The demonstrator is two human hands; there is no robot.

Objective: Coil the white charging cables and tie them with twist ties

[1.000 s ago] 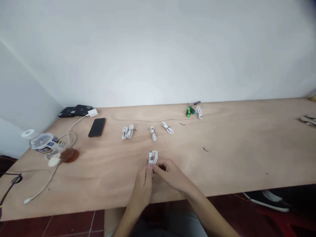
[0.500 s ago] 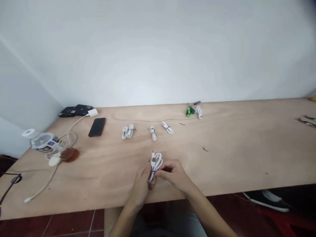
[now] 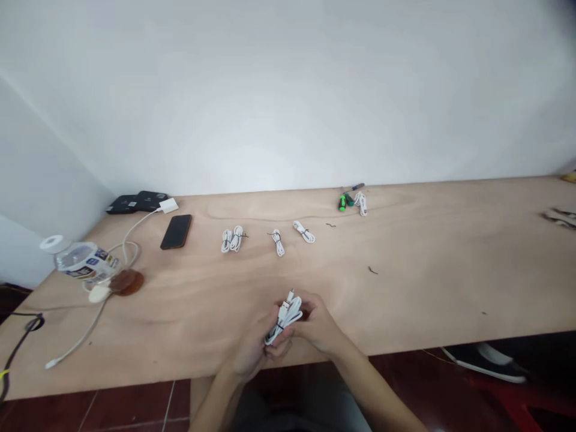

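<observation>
Near the table's front edge, a bundled white USB cable (image 3: 285, 318) is held between both my hands, its two plugs pointing up and away from me. A dark tie crosses the lower part of its loops. My left hand (image 3: 254, 342) is closed around the bundle from the left and below. My right hand (image 3: 315, 321) grips its right side, thumb and fingers bent, some fingertips hidden. Further back lie more coiled white cables with dark ties: a pair (image 3: 232, 239), a single one (image 3: 278, 242) and another single one (image 3: 304, 231).
Dark twist ties (image 3: 330, 225) lie right of the coils. Behind are screwdrivers (image 3: 342, 203) and another coiled cable (image 3: 360, 203). At left are a phone (image 3: 176, 231), black boxes (image 3: 137, 202), a bottle lying tilted (image 3: 90, 261) and a charging cord (image 3: 92, 327).
The cable bundle has come slightly lower and closer to me and tilted to the right. My right hand has gone from pinching near the tie to holding the bundle's side.
</observation>
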